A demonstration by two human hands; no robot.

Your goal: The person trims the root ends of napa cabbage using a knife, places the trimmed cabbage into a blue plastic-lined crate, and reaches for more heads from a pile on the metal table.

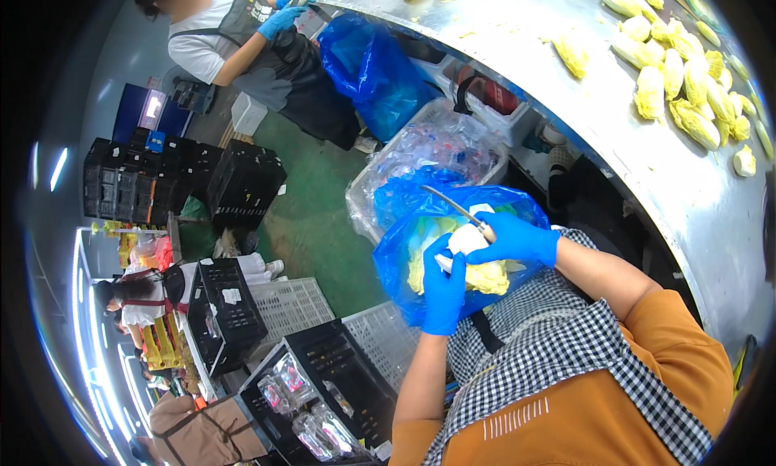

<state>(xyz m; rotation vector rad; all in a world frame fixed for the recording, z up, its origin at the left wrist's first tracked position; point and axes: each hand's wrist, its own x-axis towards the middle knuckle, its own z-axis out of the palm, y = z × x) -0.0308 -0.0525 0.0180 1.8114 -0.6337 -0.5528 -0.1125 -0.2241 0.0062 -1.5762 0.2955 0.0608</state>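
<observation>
My left hand (pixel 444 284), in a blue glove, grips a pale napa cabbage (pixel 470 240) by its white base end. My right hand (pixel 512 235), gloved in blue too, holds a knife (pixel 454 203) by its light handle, fingers close against the cabbage. The curved blade points up and away from me. Below both hands, a blue plastic bag (pixel 388 254) hangs wide at my lap, with yellow-green cabbage leaves (pixel 488 278) inside. Several small yellow napa cabbages (pixel 673 72) lie on the metal table (pixel 515 41) at my right.
A white crate (pixel 497 169) lined with clear plastic stands beyond my bag. A co-worker (pixel 242 60) in blue gloves stands by another blue bag (pixel 370 72). Black crates (pixel 245 184) are stacked across the green floor (pixel 303 223); an open black crate (pixel 339 375) holding packets is at my left.
</observation>
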